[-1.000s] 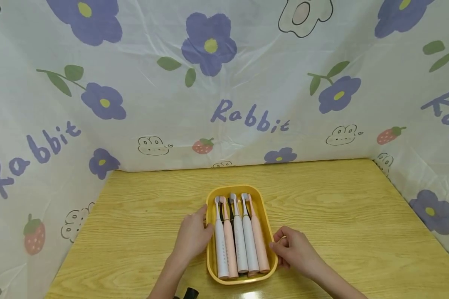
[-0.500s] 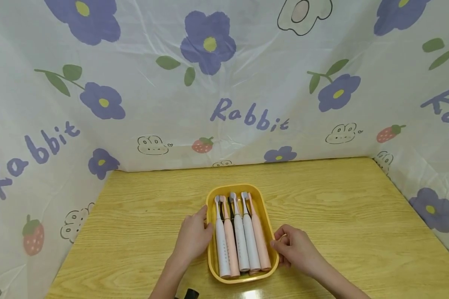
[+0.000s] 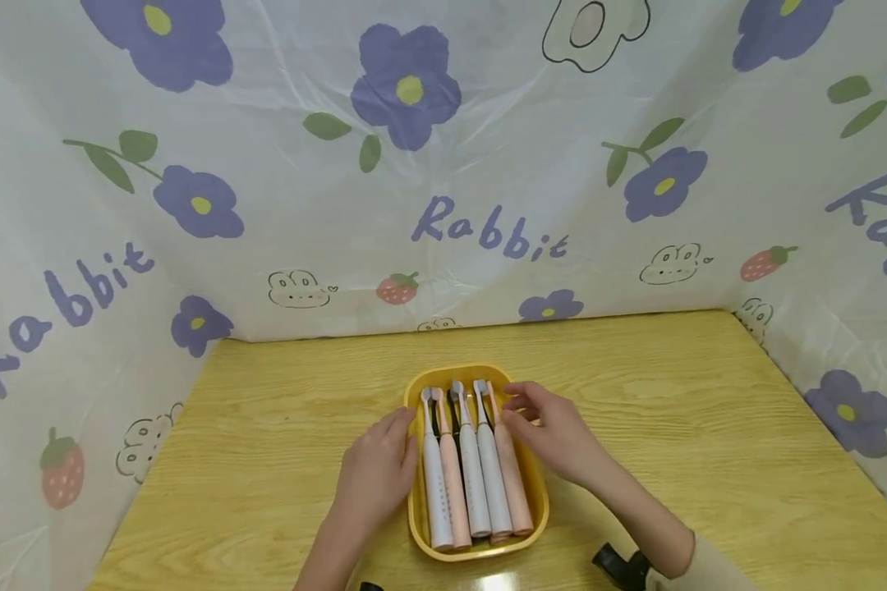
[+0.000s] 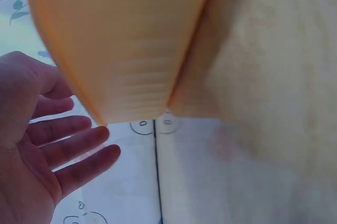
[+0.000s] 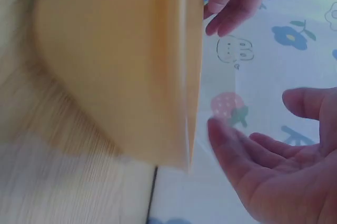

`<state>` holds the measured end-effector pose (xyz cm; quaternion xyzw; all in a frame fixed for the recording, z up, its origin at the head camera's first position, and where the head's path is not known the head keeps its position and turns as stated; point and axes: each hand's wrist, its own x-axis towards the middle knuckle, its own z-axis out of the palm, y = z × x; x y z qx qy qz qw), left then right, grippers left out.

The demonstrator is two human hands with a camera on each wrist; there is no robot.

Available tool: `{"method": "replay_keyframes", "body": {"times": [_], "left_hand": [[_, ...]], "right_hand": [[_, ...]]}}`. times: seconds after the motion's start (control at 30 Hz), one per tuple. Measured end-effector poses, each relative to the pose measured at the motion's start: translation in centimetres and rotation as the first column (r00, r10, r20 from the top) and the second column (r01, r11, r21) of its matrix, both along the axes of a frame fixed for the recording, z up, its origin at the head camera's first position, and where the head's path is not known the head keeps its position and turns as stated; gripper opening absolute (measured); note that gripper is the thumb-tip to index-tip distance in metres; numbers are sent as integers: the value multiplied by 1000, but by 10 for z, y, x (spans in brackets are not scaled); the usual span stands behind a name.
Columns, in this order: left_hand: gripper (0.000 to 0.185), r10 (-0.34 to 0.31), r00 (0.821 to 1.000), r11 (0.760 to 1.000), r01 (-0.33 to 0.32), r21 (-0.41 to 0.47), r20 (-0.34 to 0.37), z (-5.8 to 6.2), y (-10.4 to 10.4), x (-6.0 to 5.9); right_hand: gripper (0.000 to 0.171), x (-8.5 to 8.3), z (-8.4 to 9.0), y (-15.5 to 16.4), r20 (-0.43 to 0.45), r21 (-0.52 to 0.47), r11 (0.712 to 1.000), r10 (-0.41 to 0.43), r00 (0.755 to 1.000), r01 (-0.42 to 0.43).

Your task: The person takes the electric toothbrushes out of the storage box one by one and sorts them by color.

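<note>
A yellow tray [image 3: 480, 552] sits mid-table and holds several electric toothbrushes [image 3: 475, 484], white and pink, lying side by side with their heads pointing away. My left hand [image 3: 384, 464] rests against the tray's left rim with straight fingers. My right hand [image 3: 543, 427] hovers over the tray's far right part, its fingers loosely curved beside the rightmost pink toothbrush [image 3: 516, 497], holding nothing. In the left wrist view the left hand [image 4: 68, 150] is spread next to the tray's outer wall [image 4: 126, 40]. In the right wrist view the right hand [image 5: 274, 171] shows a bare palm beside the tray [image 5: 116, 61].
The wooden table [image 3: 673, 410] is enclosed on three sides by a plastic sheet [image 3: 443, 164] printed with flowers and "Rabbit". A black wrist-worn device [image 3: 621, 565] shows at the right forearm near the bottom edge.
My right hand has left the tray's near right rim and moved up and left over the tray. The left hand has barely shifted.
</note>
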<state>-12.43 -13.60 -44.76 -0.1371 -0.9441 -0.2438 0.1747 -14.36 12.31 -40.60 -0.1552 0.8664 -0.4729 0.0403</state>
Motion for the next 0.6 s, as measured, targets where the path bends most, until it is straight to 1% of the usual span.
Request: {"method": "replay_keyframes", "body": {"times": [0.07, 0.13, 0.23, 0.4, 0.43, 0.5, 0.57, 0.6], "left_hand": [[33, -19, 997, 999, 17, -31, -69, -4, -1, 2], [33, -27, 995, 999, 23, -34, -99, -8, -3, 3], [34, -25, 994, 999, 21, -35, -106, -11, -4, 5], [33, -26, 995, 999, 22, -40, -94, -12, -5, 5], [33, -27, 996, 999, 24, -43, -88, -13, -5, 5], [33, -37, 996, 998, 32, -60, -85, -12, -5, 6], [33, -49, 995, 995, 41, -88, -88, -13, -5, 6], [33, -54, 994, 994, 45, -102, -91, -14, -5, 6]], "right_hand": [[46, -7, -1, -10, 42, -24, 999, 31, 999, -30], [52, -13, -3, -18, 99, -48, 998, 52, 994, -47], [57, -21, -7, -27, 165, -66, 997, 60, 984, -50], [56, -30, -11, -36, 259, -121, 990, 99, 961, -70], [56, -33, -12, -37, 281, -144, 987, 112, 953, -73], [58, -39, -15, -39, 348, -227, 972, 141, 927, -63], [59, -47, -19, -39, 412, -327, 944, 179, 894, -38], [59, -51, -21, -40, 448, -383, 924, 199, 872, -15]]}}
